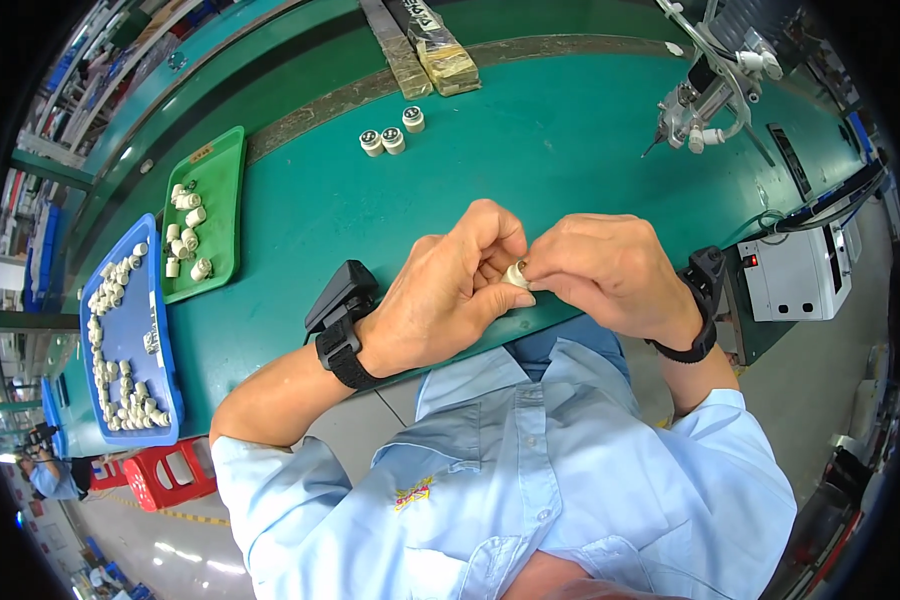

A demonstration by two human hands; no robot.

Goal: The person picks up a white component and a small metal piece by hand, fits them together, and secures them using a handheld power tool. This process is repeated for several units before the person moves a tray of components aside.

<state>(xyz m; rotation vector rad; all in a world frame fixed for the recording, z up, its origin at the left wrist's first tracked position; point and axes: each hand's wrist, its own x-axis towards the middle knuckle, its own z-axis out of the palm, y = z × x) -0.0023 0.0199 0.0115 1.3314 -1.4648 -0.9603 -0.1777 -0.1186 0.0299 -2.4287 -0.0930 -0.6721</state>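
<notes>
A small white cylindrical part (516,274), perhaps a ceramic socket, sits between my two hands near the front edge of the green bench. My left hand (445,290) is closed around it, the thumb along its lower side. The fingers of my right hand (610,275) are pinched at its right end and cover part of it. Whether the right fingertips also hold some smaller piece cannot be seen. Beyond the hands, three white round parts with dark tops (393,140) stand upright on the bench.
To the left are a green tray (232,205) with several white parts and a blue tray (173,370) holding many more. Two long wrapped bars (440,60) lie at the back. A metal dispensing head with hoses (695,110) stands far right, above a white box (795,275).
</notes>
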